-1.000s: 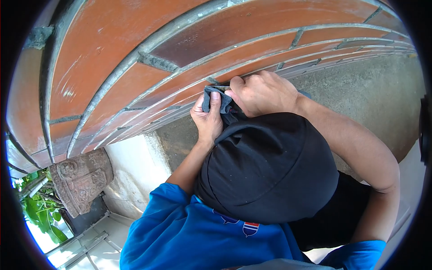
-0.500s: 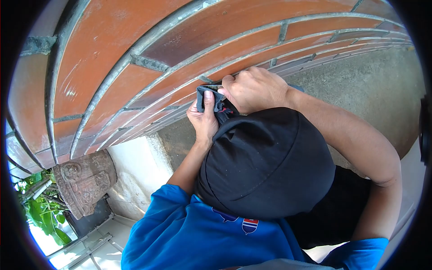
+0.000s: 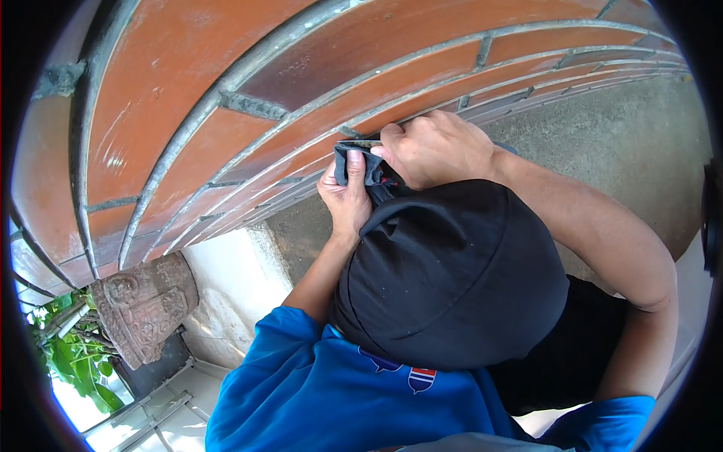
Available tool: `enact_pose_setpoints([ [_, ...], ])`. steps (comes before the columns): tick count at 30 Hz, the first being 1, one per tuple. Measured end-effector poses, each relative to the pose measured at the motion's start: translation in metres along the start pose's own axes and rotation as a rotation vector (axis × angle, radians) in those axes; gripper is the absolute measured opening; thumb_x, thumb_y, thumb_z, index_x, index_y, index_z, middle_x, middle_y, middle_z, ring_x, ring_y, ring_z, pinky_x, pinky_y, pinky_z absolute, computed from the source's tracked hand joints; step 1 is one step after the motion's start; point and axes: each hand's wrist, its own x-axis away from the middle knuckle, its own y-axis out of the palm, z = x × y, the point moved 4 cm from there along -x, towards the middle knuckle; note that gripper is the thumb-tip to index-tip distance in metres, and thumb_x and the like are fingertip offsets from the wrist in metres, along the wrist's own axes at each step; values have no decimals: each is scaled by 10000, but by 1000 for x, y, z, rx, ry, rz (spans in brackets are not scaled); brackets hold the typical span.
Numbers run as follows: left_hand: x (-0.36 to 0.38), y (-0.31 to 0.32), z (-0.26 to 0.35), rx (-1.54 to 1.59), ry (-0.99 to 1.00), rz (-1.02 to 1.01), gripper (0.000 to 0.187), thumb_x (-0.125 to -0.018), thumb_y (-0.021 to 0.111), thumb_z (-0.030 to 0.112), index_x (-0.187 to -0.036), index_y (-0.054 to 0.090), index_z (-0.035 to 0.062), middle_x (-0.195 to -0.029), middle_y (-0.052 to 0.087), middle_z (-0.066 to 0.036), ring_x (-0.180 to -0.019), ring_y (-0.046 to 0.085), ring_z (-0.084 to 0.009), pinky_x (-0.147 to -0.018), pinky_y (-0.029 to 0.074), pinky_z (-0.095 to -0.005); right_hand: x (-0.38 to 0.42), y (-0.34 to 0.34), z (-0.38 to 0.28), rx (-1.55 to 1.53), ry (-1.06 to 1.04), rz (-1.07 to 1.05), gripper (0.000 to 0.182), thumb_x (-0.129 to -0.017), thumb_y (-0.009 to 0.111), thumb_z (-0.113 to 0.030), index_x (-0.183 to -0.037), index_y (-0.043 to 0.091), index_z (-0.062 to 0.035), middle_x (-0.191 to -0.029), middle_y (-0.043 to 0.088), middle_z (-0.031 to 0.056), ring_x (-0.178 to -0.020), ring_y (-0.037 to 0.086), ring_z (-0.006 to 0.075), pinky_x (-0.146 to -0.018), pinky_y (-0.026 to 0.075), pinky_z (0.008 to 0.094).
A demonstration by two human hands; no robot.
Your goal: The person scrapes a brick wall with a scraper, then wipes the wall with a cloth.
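Observation:
My left hand (image 3: pixel 346 194) pinches a folded dark grey cloth (image 3: pixel 342 167), its thumb lying straight across the front. Close against it on the right, my right hand (image 3: pixel 439 151) is closed in a fist beside the brick wall. A thin, flat edge (image 3: pixel 357 142) shows along the top of the cloth and runs to the right fingers. What the right fist grips is mostly hidden. Small red spots show in the dark folds between the hands. Below them, a large rounded shape in black fabric (image 3: pixel 452 271), apparently my bent knee, hides part of the cloth.
An orange brick wall (image 3: pixel 181 98) with grey mortar joints curves along the top and left. Concrete ground (image 3: pixel 602 135) stretches off to the right. A carved reddish pot (image 3: pixel 147 309) and green leaves (image 3: pixel 71 361) are at the lower left, near a white surface (image 3: pixel 233 275).
The view has shifted slightly. Both hands remain together at the wall, and the cloth's folds and the thin edge between them sit at a slightly different angle.

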Motion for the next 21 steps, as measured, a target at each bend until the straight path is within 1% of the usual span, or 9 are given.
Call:
enact_pose_setpoints([
  [3, 0, 0, 3, -40, 14, -13, 232, -997, 636, 211, -955, 710, -5, -854, 660, 34, -769, 532, -28, -693, 450, -211, -1, 3, 0, 13, 49, -29, 336, -995, 513, -258, -914, 616, 52, -653, 661, 228, -688, 703, 407, -650, 582, 480],
  [7, 2, -1, 4, -35, -8, -3, 230, -996, 636, 205, -953, 711, -8, -844, 658, 31, -766, 541, -30, -692, 453, -211, -4, 5, 1, 27, 8, -62, 325, -989, 525, -258, -911, 617, 44, -674, 668, 220, -697, 704, 402, -662, 582, 475],
  [9, 4, -8, 4, -72, -30, -41, 223, -995, 636, 196, -936, 708, -7, -840, 659, 26, -758, 543, -31, -688, 455, -212, -1, 1, 0, 22, 4, -91, 329, -988, 529, -264, -896, 616, 39, -683, 670, 212, -694, 704, 392, -657, 580, 465],
  [12, 5, -21, 9, -77, -27, -99, 215, -994, 629, 173, -885, 689, -3, -817, 662, 16, -721, 543, -32, -659, 451, -210, 14, -6, 6, 57, -22, 59, 310, -982, 551, -253, -835, 596, 15, -675, 664, 189, -671, 698, 368, -631, 566, 446],
  [14, 6, -16, 16, -34, 9, -88, 243, -993, 637, 187, -869, 698, -13, -791, 663, 12, -703, 548, -37, -653, 451, -210, 26, -15, 13, 84, -12, 96, 297, -980, 567, -238, -799, 575, -3, -651, 648, 180, -644, 686, 357, -612, 550, 441],
  [17, -3, -2, 28, -172, -47, 48, 364, -1004, 614, 322, -841, 689, 4, -762, 686, -58, -637, 611, -102, -604, 483, -248, 44, -17, 18, 96, 4, 125, 279, -975, 589, -209, -771, 552, -22, -615, 622, 166, -606, 666, 347, -591, 532, 435],
  [19, -4, 4, 24, -200, 8, 98, 381, -999, 618, 339, -857, 703, -4, -788, 696, -55, -673, 621, -100, -629, 491, -247, 52, -19, 19, 68, 37, 118, 272, -979, 594, -199, -773, 550, -27, -581, 592, 154, -564, 639, 343, -572, 521, 426],
  [20, -3, 4, 21, -214, 35, 123, 390, -997, 619, 348, -865, 710, -8, -802, 700, -54, -690, 626, -99, -641, 496, -246, 56, -20, 20, 77, 36, 110, 279, -997, 556, -227, -799, 558, -31, -571, 598, 154, -569, 650, 343, -574, 532, 431],
  [21, -1, -2, 17, -208, 10, 133, 397, -999, 612, 358, -900, 721, -11, -826, 707, -47, -727, 628, -97, -673, 502, -252, 59, -22, 23, 89, 36, 104, 296, -1015, 518, -255, -824, 566, -35, -561, 604, 154, -573, 660, 343, -576, 542, 436],
])
